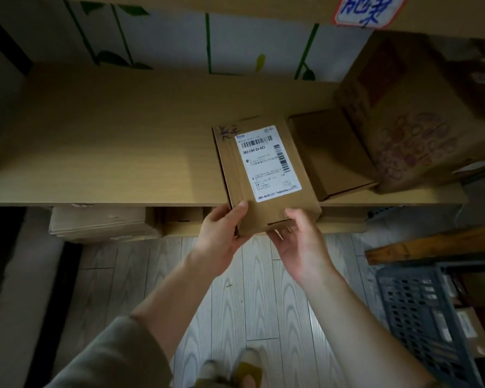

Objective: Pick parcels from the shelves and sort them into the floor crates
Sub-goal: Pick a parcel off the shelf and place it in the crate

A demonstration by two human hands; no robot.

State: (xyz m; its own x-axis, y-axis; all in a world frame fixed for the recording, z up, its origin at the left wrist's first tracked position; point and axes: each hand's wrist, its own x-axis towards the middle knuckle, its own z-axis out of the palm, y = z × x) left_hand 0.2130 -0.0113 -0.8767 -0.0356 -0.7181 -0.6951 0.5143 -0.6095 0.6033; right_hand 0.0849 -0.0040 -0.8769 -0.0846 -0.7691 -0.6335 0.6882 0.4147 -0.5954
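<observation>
Shoes [235, 368] at bottom edge on pale plank floor [258, 289]. Grey-green sleeve [118, 357] on the left arm. Dark slatted crate [412, 309] on the floor at right, with boxes inside it.

Left hand [221, 231] grips the near-left corner of the parcel [266, 217], thumb on top, rest curled under. Right hand [300, 247] grips the near-right edge, thumb on top, fingers [280, 234] clamped underneath. So both hands are closed on the same parcel.

Parcel is a flat brown cardboard box with a white barcode label [268, 163] facing up and a pen scrawl at the far-left corner. Its near end sticks out past the front edge of the shelf [109, 152] and the rest is over the board; cannot tell if it touches.

Just right of it, a plain flat box [333, 152] lies on the shelf, and beyond that a big printed carton [417, 116], tilted. Stacked cartons [101, 224] on the level below. Back wall has green stem print [121, 37]. Handwritten sign [367, 9] at top right.
</observation>
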